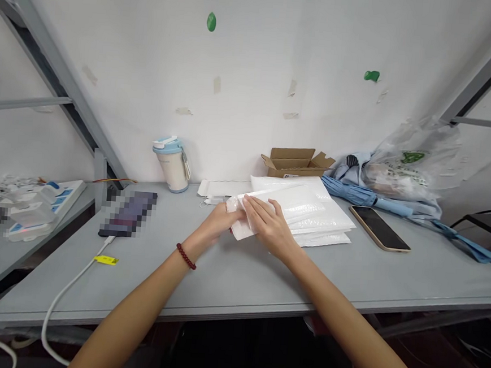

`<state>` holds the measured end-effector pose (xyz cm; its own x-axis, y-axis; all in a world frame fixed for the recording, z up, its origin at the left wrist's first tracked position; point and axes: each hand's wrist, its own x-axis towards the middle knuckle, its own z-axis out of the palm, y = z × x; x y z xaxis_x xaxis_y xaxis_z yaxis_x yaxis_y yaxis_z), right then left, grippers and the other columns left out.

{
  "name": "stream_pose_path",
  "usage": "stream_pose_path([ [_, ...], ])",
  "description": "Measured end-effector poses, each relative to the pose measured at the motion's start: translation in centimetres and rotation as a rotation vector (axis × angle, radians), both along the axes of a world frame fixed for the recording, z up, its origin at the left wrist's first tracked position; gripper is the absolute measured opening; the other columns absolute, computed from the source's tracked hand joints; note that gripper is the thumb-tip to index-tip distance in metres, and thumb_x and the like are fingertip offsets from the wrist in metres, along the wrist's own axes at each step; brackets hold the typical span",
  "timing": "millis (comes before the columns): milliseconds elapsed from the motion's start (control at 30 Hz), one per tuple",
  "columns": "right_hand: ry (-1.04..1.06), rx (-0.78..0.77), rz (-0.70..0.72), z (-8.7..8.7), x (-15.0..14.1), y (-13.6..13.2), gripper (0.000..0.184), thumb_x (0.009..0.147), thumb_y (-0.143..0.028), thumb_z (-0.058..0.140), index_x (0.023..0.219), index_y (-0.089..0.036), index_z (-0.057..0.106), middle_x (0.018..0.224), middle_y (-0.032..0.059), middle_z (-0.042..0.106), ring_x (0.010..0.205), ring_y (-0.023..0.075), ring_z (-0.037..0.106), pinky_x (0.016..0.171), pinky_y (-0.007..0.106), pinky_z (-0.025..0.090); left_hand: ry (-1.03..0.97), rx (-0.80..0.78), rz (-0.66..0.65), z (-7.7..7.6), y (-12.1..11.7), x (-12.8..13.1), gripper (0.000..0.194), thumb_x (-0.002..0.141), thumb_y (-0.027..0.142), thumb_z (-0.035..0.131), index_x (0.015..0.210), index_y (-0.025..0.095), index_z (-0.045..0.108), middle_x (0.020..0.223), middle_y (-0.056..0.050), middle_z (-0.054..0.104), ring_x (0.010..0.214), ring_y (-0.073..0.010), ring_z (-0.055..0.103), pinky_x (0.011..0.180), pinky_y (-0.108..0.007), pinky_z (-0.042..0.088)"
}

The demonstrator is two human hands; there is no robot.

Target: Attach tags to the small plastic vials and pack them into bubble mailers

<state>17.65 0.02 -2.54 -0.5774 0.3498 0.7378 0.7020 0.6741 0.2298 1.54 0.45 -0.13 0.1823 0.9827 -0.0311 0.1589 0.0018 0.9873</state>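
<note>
My left hand (pixel 220 223) is closed around the near left end of a white bubble mailer (pixel 244 227), its fingertips partly hidden by the folded white material. Across that same end lies my right hand (pixel 271 227), its fingers pressed together on the mailer and its thumb out of sight. A stack of white bubble mailers (pixel 326 210) with a shiny, bumpy surface rests on the grey table just behind and right of my hands. How far the held mailer reaches over the stack is hard to tell.
An open cardboard box (pixel 296 164) stands behind the stack. To the right are a smartphone (pixel 380 228), a folded blue umbrella (pixel 351 191) and a plastic bag (pixel 417 163). To the left are a tumbler (pixel 173 164) and a blurred-out device (pixel 128 214) with a white cable (pixel 70 283).
</note>
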Motion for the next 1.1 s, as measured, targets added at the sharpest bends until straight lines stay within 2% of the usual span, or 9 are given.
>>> stream_pose_path([
  [167,0.062,0.018,-0.051,0.1,0.8,0.5,0.04,0.086,-0.001,0.037,0.115,-0.018,0.057,0.123,0.0129,0.06,0.117,0.0209,0.052,0.096,0.042,0.03,-0.123,0.0,0.017,1.4,0.1,-1.4,0.033,0.072,0.043,0.064,0.057,0.015,0.055,0.052,0.0,0.052,0.045,-0.0085,0.046,0.045,-0.022,0.034],
  [267,0.097,0.019,-0.109,0.4,1.1,0.6,0.036,0.083,-0.002,0.043,0.108,-0.02,0.061,0.113,0.011,0.064,0.107,0.0206,0.056,0.091,0.04,0.031,-0.193,0.062,0.022,1.9,0.0,-1.7,0.036,0.074,0.047,0.062,0.061,0.013,0.059,0.06,-0.003,0.057,0.049,-0.0094,0.05,0.048,-0.022,0.038],
  [333,0.121,0.029,-0.109,0.6,1.1,0.5,0.031,0.084,-0.003,0.044,0.103,-0.021,0.062,0.105,0.008,0.067,0.099,0.0181,0.058,0.089,0.037,0.031,-0.183,0.179,0.021,1.8,-0.1,-1.5,0.031,0.076,0.044,0.061,0.072,0.013,0.064,0.072,-0.006,0.062,0.056,-0.0112,0.054,0.05,-0.023,0.041],
  [533,0.141,0.127,-0.035,0.6,1.0,0.4,0.025,0.086,-0.006,0.045,0.069,-0.019,0.057,0.095,0.0009,0.071,0.089,0.0127,0.061,0.088,0.033,0.03,0.209,0.678,0.038,0.4,-0.7,0.0,0.02,0.081,0.024,0.055,0.095,0.02,0.069,0.101,-0.008,0.062,0.076,-0.0141,0.057,0.061,-0.024,0.045],
  [633,0.153,0.146,-0.057,0.6,1.1,0.6,0.026,0.086,-0.007,0.045,0.065,-0.019,0.053,0.094,0.0001,0.072,0.089,0.0121,0.061,0.089,0.033,0.03,0.31,0.794,-0.026,-0.3,-0.7,0.3,0.03,0.082,0.016,0.048,0.105,0.021,0.066,0.11,-0.009,0.06,0.084,-0.0158,0.058,0.066,-0.026,0.047],
  [733,0.175,0.158,-0.084,0.5,1.3,0.7,0.028,0.087,-0.011,0.048,0.059,-0.019,0.05,0.093,-0.0003,0.072,0.087,0.0132,0.061,0.09,0.035,0.028,0.352,0.837,-0.01,-0.9,-0.4,0.5,0.031,0.082,0.015,0.05,0.109,0.022,0.064,0.113,-0.01,0.06,0.099,-0.0206,0.055,0.073,-0.029,0.048],
  [833,0.175,0.134,-0.097,0.5,1.3,0.8,0.027,0.087,-0.015,0.05,0.061,-0.02,0.052,0.09,-0.001,0.072,0.084,0.0138,0.06,0.091,0.037,0.027,0.379,0.835,0.034,-1.3,-0.3,0.7,0.026,0.084,0.018,0.05,0.106,0.022,0.065,0.111,-0.009,0.062,0.104,-0.0219,0.054,0.081,-0.033,0.047],
  [967,0.181,0.116,-0.091,0.6,1.1,0.6,0.024,0.089,-0.02,0.049,0.067,-0.02,0.056,0.088,-0.0002,0.072,0.085,0.0151,0.06,0.093,0.039,0.025,0.364,0.823,0.034,-1.4,-0.2,1.0,0.025,0.086,0.017,0.044,0.099,0.022,0.065,0.105,-0.008,0.063,0.095,-0.0196,0.057,0.082,-0.032,0.045],
  [1100,0.284,0.151,-0.173,0.9,1.0,0.3,0.018,0.089,-0.02,0.046,0.094,-0.023,0.063,0.107,0.0056,0.068,0.106,0.0211,0.058,0.099,0.042,0.02,0.239,0.726,0.094,-0.4,0.3,1.2,0.02,0.086,0.025,0.048,0.089,0.022,0.067,0.092,-0.006,0.064,0.082,-0.0179,0.057,0.071,-0.026,0.044],
])
